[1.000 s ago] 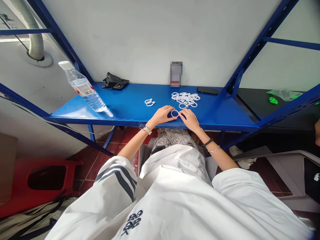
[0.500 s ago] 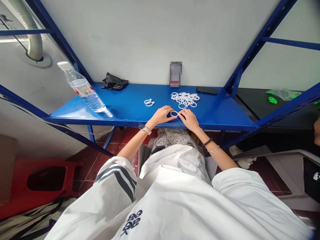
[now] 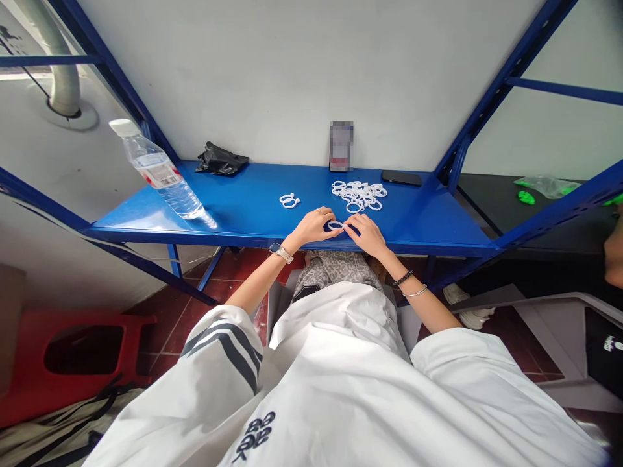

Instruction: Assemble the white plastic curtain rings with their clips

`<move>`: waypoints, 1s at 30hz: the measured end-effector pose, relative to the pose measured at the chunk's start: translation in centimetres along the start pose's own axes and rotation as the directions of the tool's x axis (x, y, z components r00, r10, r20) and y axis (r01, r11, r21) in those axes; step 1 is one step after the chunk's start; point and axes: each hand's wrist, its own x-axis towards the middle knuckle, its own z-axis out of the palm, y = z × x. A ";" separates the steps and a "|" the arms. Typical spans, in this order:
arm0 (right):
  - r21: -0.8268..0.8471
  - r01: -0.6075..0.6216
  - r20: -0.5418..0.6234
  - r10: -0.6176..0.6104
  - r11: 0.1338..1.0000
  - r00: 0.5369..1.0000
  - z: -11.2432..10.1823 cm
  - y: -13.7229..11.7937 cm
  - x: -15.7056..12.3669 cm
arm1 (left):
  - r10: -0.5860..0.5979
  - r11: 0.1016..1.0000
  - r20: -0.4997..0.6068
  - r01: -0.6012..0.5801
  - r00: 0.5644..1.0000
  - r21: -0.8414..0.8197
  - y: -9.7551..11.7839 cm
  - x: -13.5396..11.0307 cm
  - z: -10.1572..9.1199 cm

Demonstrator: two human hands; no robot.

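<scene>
Between my two hands, close to the front edge of the blue table [image 3: 248,211], is a white ring [image 3: 335,226]. My left hand [image 3: 315,226] pinches its left side between thumb and fingers. On its right side, the fingertips of my right hand [image 3: 365,232] close on the ring's edge. Just beyond my right hand lies a tangled pile of similar white rings [image 3: 359,193]. A small group of white rings [image 3: 289,201] rests apart, past my left hand.
A clear water bottle [image 3: 168,181] stands on the left. Against the wall are a crumpled black bag [image 3: 221,159] and an upright phone [image 3: 341,148]; a dark phone [image 3: 402,178] lies flat at right. Blue frame posts flank the table. Another person's hand [image 3: 614,253] shows at far right.
The ring between my hands has tilted flatter and come slightly lower and left, with my right fingers shifting along with it. The pile and the small group stay in place.
</scene>
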 end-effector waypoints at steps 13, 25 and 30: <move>0.255 -0.049 0.037 0.041 0.966 0.998 -0.2 0.8 0.3 | -0.172 0.688 0.189 0.255 0.967 -0.679 1.5 1.1 0.8; 0.266 0.075 -0.001 -0.078 0.961 0.997 0.2 0.4 -0.2 | -0.194 0.477 0.263 0.325 0.945 -0.817 1.0 1.2 0.7; 0.245 0.086 -0.040 -0.079 0.966 0.996 0.4 0.4 -0.1 | -0.209 0.479 0.260 0.330 0.943 -0.813 1.0 1.1 0.8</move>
